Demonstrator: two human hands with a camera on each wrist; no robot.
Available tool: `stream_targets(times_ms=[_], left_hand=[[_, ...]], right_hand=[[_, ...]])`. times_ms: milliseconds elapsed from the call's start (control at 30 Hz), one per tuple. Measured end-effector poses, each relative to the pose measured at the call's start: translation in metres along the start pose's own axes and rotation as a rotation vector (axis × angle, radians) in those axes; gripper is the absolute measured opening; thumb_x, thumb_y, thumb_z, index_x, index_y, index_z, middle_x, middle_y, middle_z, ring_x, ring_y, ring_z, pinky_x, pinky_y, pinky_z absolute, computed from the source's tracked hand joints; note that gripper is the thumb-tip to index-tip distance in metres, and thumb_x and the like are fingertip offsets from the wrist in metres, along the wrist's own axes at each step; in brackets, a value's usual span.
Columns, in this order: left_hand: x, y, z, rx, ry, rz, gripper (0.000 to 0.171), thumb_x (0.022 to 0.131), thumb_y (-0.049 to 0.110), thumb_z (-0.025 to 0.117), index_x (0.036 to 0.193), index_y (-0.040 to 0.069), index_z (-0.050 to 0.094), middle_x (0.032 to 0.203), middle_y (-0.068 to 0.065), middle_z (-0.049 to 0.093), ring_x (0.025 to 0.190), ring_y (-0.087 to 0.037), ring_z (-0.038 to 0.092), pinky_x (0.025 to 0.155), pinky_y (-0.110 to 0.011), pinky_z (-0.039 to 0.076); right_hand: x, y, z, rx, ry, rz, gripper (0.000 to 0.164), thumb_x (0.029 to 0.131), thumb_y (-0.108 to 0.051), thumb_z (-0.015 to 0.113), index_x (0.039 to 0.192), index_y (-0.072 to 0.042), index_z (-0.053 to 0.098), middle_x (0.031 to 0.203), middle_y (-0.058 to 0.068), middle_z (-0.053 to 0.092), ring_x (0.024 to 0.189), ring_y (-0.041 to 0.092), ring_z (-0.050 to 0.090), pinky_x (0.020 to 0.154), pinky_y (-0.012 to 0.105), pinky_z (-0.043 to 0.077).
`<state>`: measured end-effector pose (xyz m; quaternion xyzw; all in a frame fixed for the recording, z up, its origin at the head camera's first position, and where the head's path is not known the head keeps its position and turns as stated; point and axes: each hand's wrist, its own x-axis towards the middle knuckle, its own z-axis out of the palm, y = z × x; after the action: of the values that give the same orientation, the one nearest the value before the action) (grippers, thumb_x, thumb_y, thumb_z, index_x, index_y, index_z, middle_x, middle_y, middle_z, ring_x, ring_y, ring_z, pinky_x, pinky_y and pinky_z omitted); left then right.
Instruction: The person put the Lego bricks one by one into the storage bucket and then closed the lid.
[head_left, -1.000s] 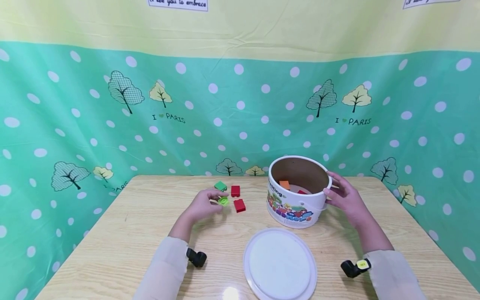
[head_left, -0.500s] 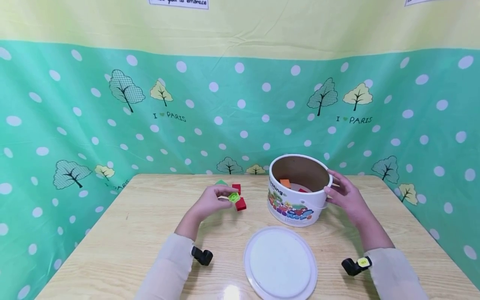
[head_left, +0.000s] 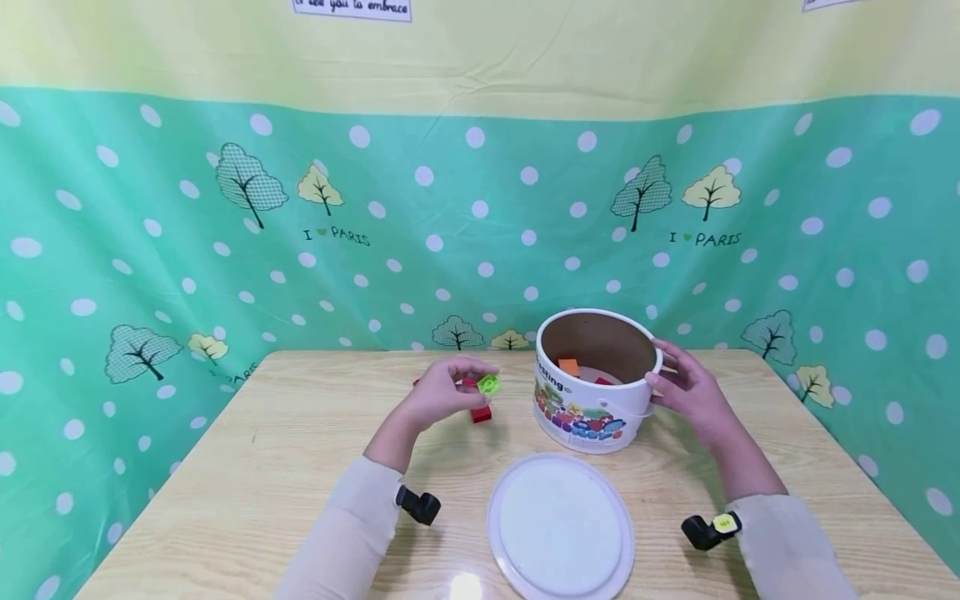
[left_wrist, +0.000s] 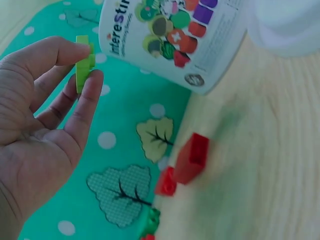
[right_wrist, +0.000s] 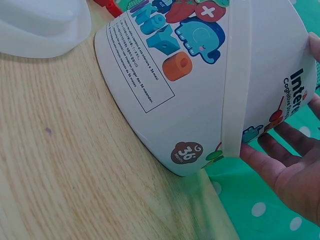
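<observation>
My left hand (head_left: 447,390) pinches a light green toy block (head_left: 489,384) between thumb and fingertips, raised to the left of a white printed bucket (head_left: 581,421). From the left wrist, the block (left_wrist: 81,67) shows edge-on with studs facing the bucket. Below that hand lie red blocks (left_wrist: 192,159) and a darker green block (left_wrist: 149,221), mostly hidden by the hand in the head view. My right hand (head_left: 693,396) holds the bucket by its right side, thumb near the rim and fingers spread along the wall. Inside sit an orange block (head_left: 569,367) and a red block (head_left: 603,382).
A round white lid (head_left: 561,525) lies on the wooden table (head_left: 225,492) in front of the bucket. Behind the table hangs a green dotted cloth (head_left: 390,292). The bucket's white handle (right_wrist: 236,75) hangs down its side.
My left hand has lifted the light green block and carried it rightward, over the red blocks toward the bucket. My right hand has stayed on the bucket.
</observation>
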<state>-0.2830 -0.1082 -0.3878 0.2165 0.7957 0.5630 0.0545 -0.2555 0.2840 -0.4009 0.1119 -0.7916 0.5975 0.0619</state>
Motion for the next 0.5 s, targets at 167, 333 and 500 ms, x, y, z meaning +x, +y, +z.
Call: stream_targets(times_ms=[167,333,500], left_hand=[[0.009,0.014,0.004,-0.002,-0.02,0.052,0.04,0.078,0.005,0.08,0.117,0.013,0.071,0.117,-0.004,0.06,0.1,-0.031,0.058,0.078,-0.03,0.056],[0.019,0.028,0.009,0.008,-0.065,0.093,0.038,0.079,0.005,0.079,0.115,0.015,0.072,0.112,-0.004,0.061,0.103,-0.025,0.058,0.085,-0.031,0.056],[0.03,0.041,0.014,0.039,-0.091,0.111,0.037,0.078,0.006,0.08,0.113,0.015,0.072,0.112,-0.002,0.06,0.103,-0.022,0.057,0.084,-0.03,0.056]], right_hand=[[-0.001,0.0,0.0,0.002,0.002,-0.001,0.067,0.099,-0.026,0.059,0.155,-0.015,0.024,0.149,0.026,0.03,0.129,0.044,0.039,0.088,0.042,0.053],[-0.001,0.001,-0.001,0.0,0.007,0.003,0.067,0.099,-0.027,0.059,0.155,-0.015,0.024,0.15,0.027,0.029,0.13,0.046,0.038,0.088,0.042,0.053],[0.0,0.001,-0.002,0.005,0.001,0.008,0.069,0.098,-0.029,0.059,0.156,-0.016,0.023,0.15,0.028,0.028,0.131,0.048,0.036,0.089,0.043,0.052]])
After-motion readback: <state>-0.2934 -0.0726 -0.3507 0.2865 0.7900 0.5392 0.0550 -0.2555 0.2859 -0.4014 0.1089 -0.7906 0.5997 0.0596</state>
